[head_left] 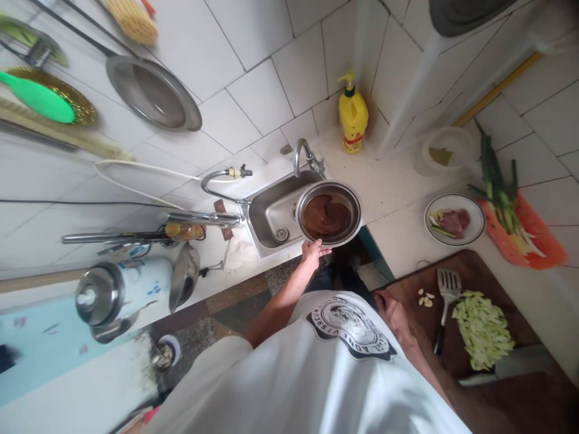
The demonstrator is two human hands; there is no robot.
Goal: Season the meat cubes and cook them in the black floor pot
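My left hand (315, 250) grips the near rim of a round metal bowl (358, 208) that holds brown liquid (326, 216). The bowl hangs over the right edge of a small steel sink (270, 212), below the faucet (304, 152). My right hand (392, 310) rests with its fingers spread on the left edge of a dark wooden chopping board (479, 270) and holds nothing. On that board lie a slotted spatula (447, 290), peeled garlic cloves (425, 298), a heap of sliced pale green vegetable (483, 328) and a cleaver (511, 364).
A yellow pump bottle (353, 117) stands in the tiled corner behind the sink. A plate (476, 208) with raw meat, an orange board (540, 238) with green onions and a clear tub (446, 150) sit on the counter. A kettle (117, 292) stands at the left; a pan (154, 93) hangs on the wall.
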